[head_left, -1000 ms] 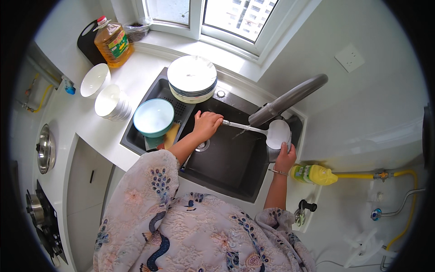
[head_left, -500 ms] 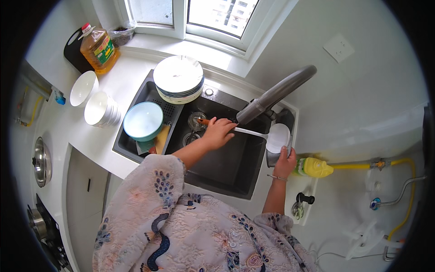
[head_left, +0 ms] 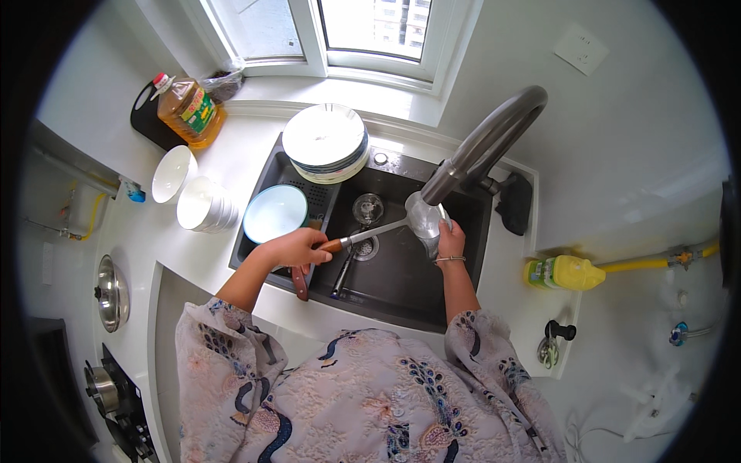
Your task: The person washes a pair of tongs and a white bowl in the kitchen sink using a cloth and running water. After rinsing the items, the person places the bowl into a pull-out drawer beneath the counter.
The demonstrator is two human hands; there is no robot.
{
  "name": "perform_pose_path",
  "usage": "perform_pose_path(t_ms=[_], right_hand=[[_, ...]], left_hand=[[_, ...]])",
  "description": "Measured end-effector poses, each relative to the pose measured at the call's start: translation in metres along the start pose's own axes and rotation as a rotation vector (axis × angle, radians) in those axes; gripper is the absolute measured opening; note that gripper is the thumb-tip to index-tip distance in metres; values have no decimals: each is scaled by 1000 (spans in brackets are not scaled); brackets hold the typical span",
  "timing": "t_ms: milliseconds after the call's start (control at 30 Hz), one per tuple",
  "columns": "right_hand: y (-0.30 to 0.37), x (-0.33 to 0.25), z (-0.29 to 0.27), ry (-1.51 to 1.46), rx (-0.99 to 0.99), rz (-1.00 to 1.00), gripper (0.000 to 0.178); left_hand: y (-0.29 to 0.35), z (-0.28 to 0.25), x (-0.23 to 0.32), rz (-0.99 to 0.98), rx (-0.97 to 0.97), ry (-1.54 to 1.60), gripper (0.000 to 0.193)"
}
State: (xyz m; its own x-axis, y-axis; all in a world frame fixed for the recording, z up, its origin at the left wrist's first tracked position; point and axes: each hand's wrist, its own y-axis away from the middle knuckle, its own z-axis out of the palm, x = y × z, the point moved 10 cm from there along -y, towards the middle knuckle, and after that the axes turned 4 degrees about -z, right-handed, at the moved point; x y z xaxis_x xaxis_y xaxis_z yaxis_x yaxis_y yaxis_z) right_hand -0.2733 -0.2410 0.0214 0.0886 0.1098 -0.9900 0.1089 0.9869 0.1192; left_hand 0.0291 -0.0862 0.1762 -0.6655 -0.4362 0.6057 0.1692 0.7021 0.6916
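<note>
Over the dark sink (head_left: pixel 401 282), I hold a ladle (head_left: pixel 386 228) with a wooden-ended handle, its bowl under the grey faucet (head_left: pixel 441 181). My left hand (head_left: pixel 297 248) is closed around the wooden end. At the ladle's bowl, my right hand (head_left: pixel 450 238) grips the near right rim; its fingers are partly hidden behind it. Whether water is running, I cannot tell. Below the ladle lies a black-handled utensil (head_left: pixel 341 279), close to a round shiny piece (head_left: pixel 368 208) in the sink. A brown-handled tool (head_left: pixel 299 284) sticks out beneath my left hand.
Stacked plates (head_left: pixel 324 137) and a light-blue bowl (head_left: pixel 275 214) occupy the sink's left side. White bowls (head_left: pixel 204 204) and an oil jug (head_left: pixel 191 112) stand on the left counter. To the right are a yellow-capped bottle (head_left: pixel 565 273) and a dark cloth-like item (head_left: pixel 513 203).
The ladle's bowl has moved left and under the faucet. My left hand has moved left and nearer, now on the handle's wooden end. The head view has shifted.
</note>
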Motion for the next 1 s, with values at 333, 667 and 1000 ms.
perform_pose_path(t_ms=[333,667,1000], right_hand=[[-22,-15,58,-345,-170,97,19],[-23,-32,34,-26,-67,8,22],[-10,-34,9,551,60,-54,44]], left_hand=[[9,66,-30,-9,-105,781,36],[9,77,-18,42,-183,909,38],[1,118,-17,45,-256,1103,38]])
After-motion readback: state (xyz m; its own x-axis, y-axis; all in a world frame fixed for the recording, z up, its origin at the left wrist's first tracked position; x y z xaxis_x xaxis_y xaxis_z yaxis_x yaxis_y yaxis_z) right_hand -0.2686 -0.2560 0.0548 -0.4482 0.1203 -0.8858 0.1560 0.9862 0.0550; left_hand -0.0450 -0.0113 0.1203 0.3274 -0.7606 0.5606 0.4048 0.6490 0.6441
